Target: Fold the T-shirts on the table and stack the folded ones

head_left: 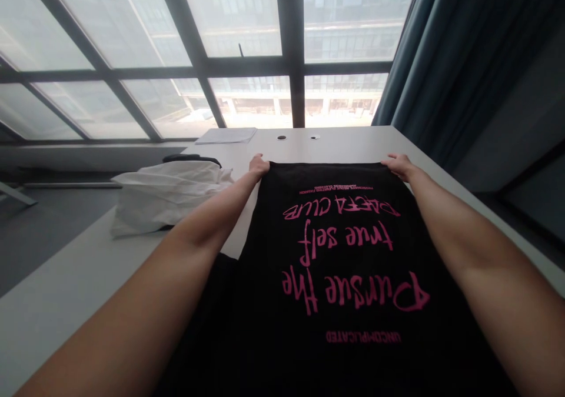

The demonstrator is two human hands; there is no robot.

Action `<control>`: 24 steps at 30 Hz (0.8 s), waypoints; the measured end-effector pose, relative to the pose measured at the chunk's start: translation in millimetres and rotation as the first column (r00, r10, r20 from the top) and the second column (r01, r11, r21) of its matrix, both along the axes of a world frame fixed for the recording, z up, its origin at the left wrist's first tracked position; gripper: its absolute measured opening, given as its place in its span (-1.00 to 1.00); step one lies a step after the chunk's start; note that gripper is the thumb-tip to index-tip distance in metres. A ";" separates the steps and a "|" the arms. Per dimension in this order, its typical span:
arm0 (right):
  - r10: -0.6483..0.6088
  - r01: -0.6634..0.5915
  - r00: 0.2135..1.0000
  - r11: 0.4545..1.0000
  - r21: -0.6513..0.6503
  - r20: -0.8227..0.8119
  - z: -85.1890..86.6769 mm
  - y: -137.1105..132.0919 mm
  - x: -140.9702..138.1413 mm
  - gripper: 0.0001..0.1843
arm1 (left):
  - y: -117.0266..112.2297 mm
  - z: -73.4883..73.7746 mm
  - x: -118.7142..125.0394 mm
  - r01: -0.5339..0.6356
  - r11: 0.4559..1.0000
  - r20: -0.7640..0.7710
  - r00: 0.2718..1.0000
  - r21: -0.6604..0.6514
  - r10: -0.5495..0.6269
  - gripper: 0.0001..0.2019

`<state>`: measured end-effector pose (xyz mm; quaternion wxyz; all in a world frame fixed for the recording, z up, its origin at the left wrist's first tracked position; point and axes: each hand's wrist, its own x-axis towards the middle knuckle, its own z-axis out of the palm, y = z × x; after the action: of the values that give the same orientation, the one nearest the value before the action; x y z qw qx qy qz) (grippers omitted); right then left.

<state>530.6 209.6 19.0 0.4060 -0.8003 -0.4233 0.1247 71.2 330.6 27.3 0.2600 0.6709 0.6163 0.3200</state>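
Note:
A black T-shirt [339, 256] with pink lettering is stretched out before me, its print upside down from my side. Its far edge runs straight between my two hands. My left hand [259, 165] pinches the far left corner, and my right hand [398, 164] grips the far right corner. Toward me the cloth widens and runs out of the bottom of the view. More black cloth bulges out at the left, beside my left forearm.
A white crumpled cloth [170, 192] lies on the white table [353, 144] to the left, partly over a black object [192, 159]. Papers [226, 135] rest at the far edge, near two round cable holes. Windows stand beyond; a blue curtain [412, 67] hangs at right.

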 end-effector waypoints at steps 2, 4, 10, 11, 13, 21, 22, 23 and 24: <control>0.008 -0.009 0.999 1.000 0.026 0.037 -11.7 -12.1 -4.7 -0.52 | -13.4 -2.4 8.9 0.041 0.994 -0.056 0.998 0.101 -0.036 -0.37; 0.039 -0.046 0.988 0.998 0.044 0.152 -19.5 -27.2 -11.6 -0.57 | -30.4 -6.1 20.1 0.182 0.967 -0.193 0.970 0.178 -0.147 -0.38; 0.339 -0.239 0.812 0.936 -0.259 0.475 -44.6 -74.8 -41.1 -0.35 | -73.9 -33.3 32.9 0.404 0.913 -0.592 0.725 -0.049 -0.352 -0.33; 0.360 -0.222 0.806 0.920 -0.324 0.470 -48.8 -79.7 -42.8 -0.31 | -76.3 -37.0 31.5 0.385 0.920 -0.599 0.720 -0.074 -0.349 -0.31; 0.379 -0.196 0.807 0.895 -0.400 0.453 -54.2 -85.0 -42.2 -0.27 | -77.0 -41.0 28.2 0.373 0.925 -0.602 0.723 -0.074 -0.339 -0.28; 0.333 -0.161 0.787 0.924 -0.348 0.520 -44.7 -86.1 -50.0 -0.31 | -79.3 -29.2 29.7 0.372 0.928 -0.610 0.727 -0.033 -0.313 -0.28; 0.313 -0.159 0.780 0.937 -0.312 0.541 -43.6 -87.7 -55.5 -0.32 | -85.0 -28.0 32.0 0.383 0.923 -0.611 0.729 -0.012 -0.310 -0.28; 0.308 -0.175 0.777 0.943 -0.282 0.548 -42.9 -89.8 -61.3 -0.33 | -92.2 -27.6 34.7 0.405 0.914 -0.609 0.730 0.018 -0.311 -0.29; 0.339 -0.222 0.774 0.936 -0.273 0.535 -42.7 -92.3 -67.1 -0.32 | -100.6 -28.0 37.7 0.436 0.899 -0.606 0.728 0.047 -0.322 -0.29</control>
<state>463.5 117.3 -23.7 0.1561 -0.7635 -0.6263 -0.0220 108.9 230.0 -0.7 0.0544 0.8692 0.4824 0.0943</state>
